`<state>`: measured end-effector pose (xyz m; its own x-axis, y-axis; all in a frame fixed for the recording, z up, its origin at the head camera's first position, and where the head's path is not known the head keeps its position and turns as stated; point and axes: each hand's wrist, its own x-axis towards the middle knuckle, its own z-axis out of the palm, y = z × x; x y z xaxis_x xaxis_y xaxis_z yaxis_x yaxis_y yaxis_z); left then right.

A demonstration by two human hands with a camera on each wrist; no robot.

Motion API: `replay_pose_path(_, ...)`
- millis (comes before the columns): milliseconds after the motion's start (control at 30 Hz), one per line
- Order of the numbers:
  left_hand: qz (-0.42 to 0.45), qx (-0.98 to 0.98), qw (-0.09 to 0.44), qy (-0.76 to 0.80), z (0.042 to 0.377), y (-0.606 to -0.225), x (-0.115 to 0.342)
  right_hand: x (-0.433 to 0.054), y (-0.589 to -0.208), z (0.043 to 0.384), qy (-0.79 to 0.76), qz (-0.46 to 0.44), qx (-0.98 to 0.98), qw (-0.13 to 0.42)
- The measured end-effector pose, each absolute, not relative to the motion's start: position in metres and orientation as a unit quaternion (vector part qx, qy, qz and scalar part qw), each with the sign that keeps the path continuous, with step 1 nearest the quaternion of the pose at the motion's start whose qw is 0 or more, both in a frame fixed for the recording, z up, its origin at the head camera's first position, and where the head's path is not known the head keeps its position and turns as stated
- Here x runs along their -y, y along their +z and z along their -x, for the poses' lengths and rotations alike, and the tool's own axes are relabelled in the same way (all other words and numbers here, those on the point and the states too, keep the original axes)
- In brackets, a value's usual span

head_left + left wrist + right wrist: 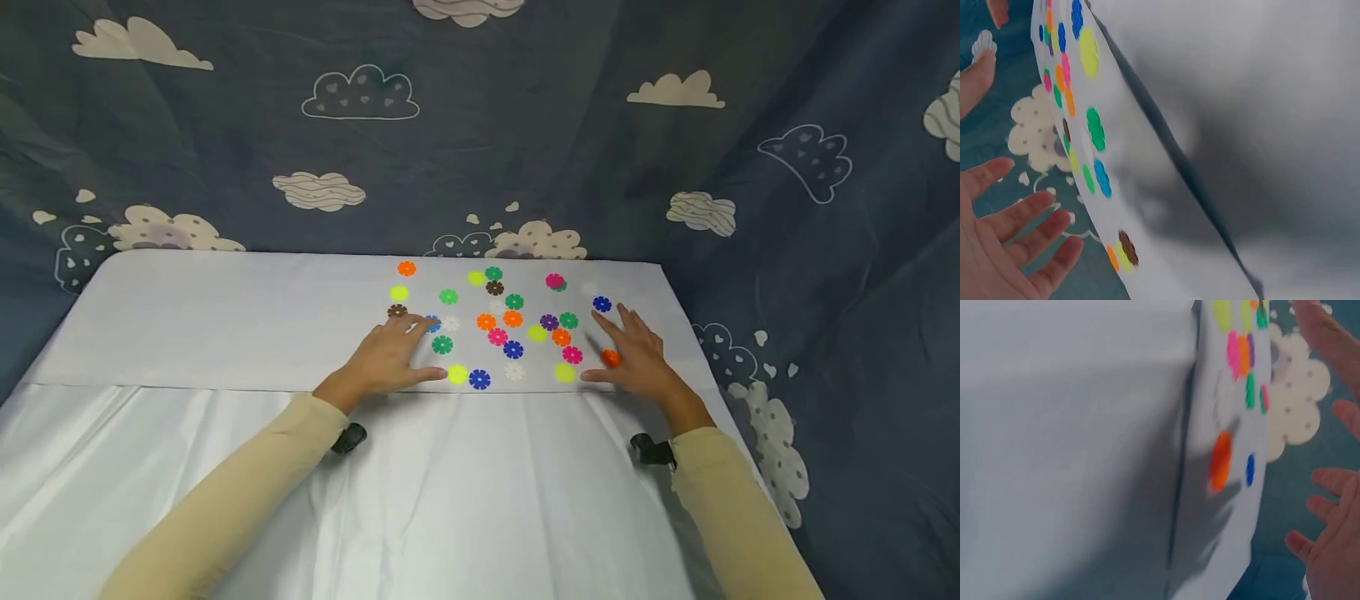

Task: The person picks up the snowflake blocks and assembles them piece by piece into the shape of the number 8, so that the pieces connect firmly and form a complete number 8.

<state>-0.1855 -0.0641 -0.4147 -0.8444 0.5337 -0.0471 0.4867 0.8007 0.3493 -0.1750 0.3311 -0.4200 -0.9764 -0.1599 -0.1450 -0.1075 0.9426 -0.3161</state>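
Many notched, flower-shaped plastic discs lie scattered over a white tabletop. My left hand, fingers spread, is over the left side of the scatter, by a brown disc, a light blue disc and a yellow disc. My right hand is spread over the right side, close to an orange-red disc and a blue disc. In the wrist views the left hand and right hand appear raised above the surface. Neither holds a disc.
White cloth hangs over the table's front edge. Behind the table is a dark curtain printed with clouds. Small black devices are strapped at both wrists. Between the hands lie pink, green, purple, orange and white discs, some touching or overlapping.
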Motion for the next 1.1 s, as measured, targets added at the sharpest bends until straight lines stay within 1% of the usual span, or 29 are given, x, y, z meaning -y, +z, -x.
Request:
replay_pose_path(233, -0.269, -0.937, 0.119, 0.189, 0.186, -0.421, 0.043, -0.352, -0.429, 0.179, -0.186, 0.029, -0.974, 0.124)
replay_pose_path(467, -0.251, -0.934, 0.147, 0.208, 0.187, -0.434, 0.034, -0.362, -0.436, 0.182, -0.219, 0.020, -0.967, 0.130)
replay_pose_path(667, -0.235, -0.933, 0.144, 0.233, 0.188, -0.442, 0.028, -0.366, -0.443, 0.187, -0.233, 0.024, -0.965, 0.121)
replay_pose_path(900, -0.211, -0.933, 0.142, 0.256, 0.188, -0.449, 0.021, -0.367, -0.448, 0.197, -0.251, -0.011, -0.958, 0.141)
replay_pose_path(1100, -0.213, -0.933, 0.127, 0.259, 0.190, -0.452, 0.016, -0.366, -0.448, 0.201, -0.248, -0.046, -0.956, 0.147)
